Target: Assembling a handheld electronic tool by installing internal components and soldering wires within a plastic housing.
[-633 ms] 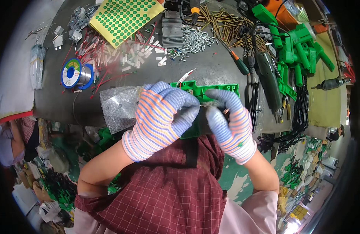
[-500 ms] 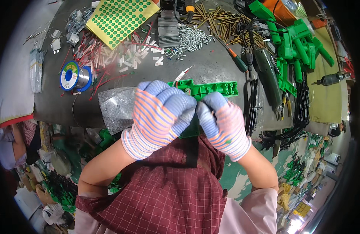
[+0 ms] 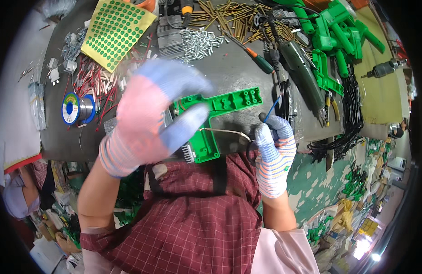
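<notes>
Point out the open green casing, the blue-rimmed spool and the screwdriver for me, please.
Green casing (image 3: 228,102): head view, on its narrow arm.
Spool (image 3: 86,108): head view, on the wound silvery wire.
Screwdriver (image 3: 251,52): head view, on its handle's orange part.

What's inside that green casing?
The green casing shows moulded posts in its narrow part, and a finned metal piece at its lower left edge. The left hand hides part of its left side; what lies beneath cannot be seen.
</notes>
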The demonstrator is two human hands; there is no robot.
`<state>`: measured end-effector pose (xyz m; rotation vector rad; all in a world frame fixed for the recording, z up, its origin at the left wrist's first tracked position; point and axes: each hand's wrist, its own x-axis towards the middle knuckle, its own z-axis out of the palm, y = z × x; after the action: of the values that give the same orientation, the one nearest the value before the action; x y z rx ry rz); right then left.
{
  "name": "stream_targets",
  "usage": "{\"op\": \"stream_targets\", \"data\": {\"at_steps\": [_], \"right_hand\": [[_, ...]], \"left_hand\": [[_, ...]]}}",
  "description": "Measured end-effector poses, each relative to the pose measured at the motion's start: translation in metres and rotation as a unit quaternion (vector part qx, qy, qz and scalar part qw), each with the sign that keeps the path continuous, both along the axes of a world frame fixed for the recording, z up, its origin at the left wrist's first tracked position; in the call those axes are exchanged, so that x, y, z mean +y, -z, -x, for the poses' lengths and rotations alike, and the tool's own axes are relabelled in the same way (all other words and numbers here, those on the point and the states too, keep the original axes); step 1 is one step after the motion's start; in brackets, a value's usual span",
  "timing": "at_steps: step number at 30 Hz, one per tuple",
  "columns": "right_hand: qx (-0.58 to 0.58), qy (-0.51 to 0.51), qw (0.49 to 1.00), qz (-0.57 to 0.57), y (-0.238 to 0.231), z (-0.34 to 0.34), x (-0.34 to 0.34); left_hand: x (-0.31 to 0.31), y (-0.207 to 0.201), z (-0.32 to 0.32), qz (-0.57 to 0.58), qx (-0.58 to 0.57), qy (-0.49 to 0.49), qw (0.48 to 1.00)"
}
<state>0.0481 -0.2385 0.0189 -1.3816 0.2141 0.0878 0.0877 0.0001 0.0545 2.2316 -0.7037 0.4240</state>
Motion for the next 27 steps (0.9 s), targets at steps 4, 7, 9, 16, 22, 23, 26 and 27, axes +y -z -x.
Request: {"op": "stream_targets", "data": {"at_steps": [4, 7, 9, 16, 22, 23, 26, 27], "right_hand": [[-0.054, -0.018, 0.998, 0.022, -0.001, 0.006, -0.002], [-0.103, -0.004, 0.977, 0.186, 0.01, 0.008, -0.007], [-0.106, -0.004, 0.976, 0.191, 0.01, 0.005, -0.007], [-0.304, -0.042, 0.883, 0.356, 0.004, -0.024, 0.021], [-0.403, -0.03, 0.79, 0.462, 0.02, -0.034, 0.04], [-0.406, -0.026, 0.789, 0.461, 0.022, -0.034, 0.042], [-0.4, -0.022, 0.803, 0.442, 0.016, -0.035, 0.048], [-0.4, -0.022, 0.802, 0.443, 0.014, -0.036, 0.049]], "left_hand": [[-0.029, 0.002, -0.036, -0.214, 0.102, 0.066, 0.969], [-0.034, 0.005, -0.04, -0.212, 0.112, 0.096, 0.966], [-0.028, 0.01, -0.039, -0.151, 0.124, 0.089, 0.977], [-0.025, 0.035, -0.007, 0.184, 0.349, -0.054, 0.917], [-0.026, 0.037, -0.003, 0.292, 0.408, -0.09, 0.861], [-0.026, 0.037, -0.003, 0.296, 0.403, -0.086, 0.862], [-0.026, 0.037, -0.003, 0.314, 0.391, -0.076, 0.862], [-0.026, 0.036, -0.004, 0.325, 0.384, -0.071, 0.861]]}}
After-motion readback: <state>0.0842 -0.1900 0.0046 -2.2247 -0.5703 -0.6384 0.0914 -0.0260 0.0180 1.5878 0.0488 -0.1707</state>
